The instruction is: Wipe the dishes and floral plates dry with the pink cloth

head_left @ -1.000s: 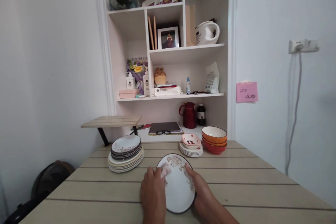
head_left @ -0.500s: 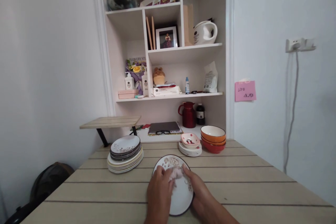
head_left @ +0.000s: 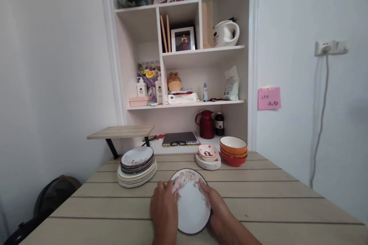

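Note:
A white plate (head_left: 192,210) with a dark rim and a brown flower pattern is tilted up over the front of the table. My right hand (head_left: 220,210) grips its right edge, thumb on the face and fingers behind. At the plate's left side, my left hand (head_left: 166,208) is closed around a crumpled pale pink cloth (head_left: 178,185), which touches the plate's face near the upper left rim. Part of the cloth is hidden by the fingers.
Stacked plates (head_left: 137,168) stand at the table's left. Small dishes (head_left: 208,157) and orange and red bowls (head_left: 233,151) stand at the back right. Behind are a small raised shelf (head_left: 120,133), a laptop (head_left: 179,138), glasses (head_left: 178,143) and a red thermos jug (head_left: 206,124).
My left hand has moved left with the cloth, from the plate's middle to its upper left rim, uncovering more of the face. My right hand keeps its grip on the plate.

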Demonstrator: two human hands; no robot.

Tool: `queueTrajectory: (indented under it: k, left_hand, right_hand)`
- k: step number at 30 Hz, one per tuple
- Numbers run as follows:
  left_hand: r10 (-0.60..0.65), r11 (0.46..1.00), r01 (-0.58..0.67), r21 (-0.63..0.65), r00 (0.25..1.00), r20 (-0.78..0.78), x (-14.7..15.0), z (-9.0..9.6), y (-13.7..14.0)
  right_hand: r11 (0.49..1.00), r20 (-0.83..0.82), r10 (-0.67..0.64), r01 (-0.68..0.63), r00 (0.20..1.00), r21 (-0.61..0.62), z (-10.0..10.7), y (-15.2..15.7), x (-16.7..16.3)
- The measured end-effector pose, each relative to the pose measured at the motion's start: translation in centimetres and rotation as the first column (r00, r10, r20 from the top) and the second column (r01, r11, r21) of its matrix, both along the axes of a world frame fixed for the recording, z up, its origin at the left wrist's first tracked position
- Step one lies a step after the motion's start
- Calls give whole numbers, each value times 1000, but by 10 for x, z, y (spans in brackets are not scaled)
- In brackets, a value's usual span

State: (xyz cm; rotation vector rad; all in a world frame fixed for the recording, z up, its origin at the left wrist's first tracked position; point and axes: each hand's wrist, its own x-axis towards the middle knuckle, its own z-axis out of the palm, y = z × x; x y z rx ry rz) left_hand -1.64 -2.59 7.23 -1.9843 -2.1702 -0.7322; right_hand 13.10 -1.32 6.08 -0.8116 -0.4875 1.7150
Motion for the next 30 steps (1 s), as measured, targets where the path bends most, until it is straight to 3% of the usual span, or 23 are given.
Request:
queueTrajectory:
  k: [9,15,19,24,27,30]
  left_hand:
    - [-348,933,350,-86,936,47,21,-11,-2]
    - [-466,885,466,-4,884,-32,28,-13,-6]
    - [-383,923,382,48,923,15,25,-10,-3]
    - [-145,985,137,109,987,67,6,-4,4]
    - [-5,992,-2,128,999,52,-3,-2,5]
    - [40,990,-43,138,999,26,-4,-2,4]
  right_hand:
    - [997,-60,-39,35,997,-62,3,10,18]
    - [1000,-32,-23,23,999,-11,3,7,10]
    - [999,8,29,-30,1000,23,0,6,8]
    - [989,16,116,-117,993,89,0,-2,1]
    - [987,32,118,-121,992,108,3,-9,-5]
    - [991,40,89,-93,995,97,4,-11,-9]
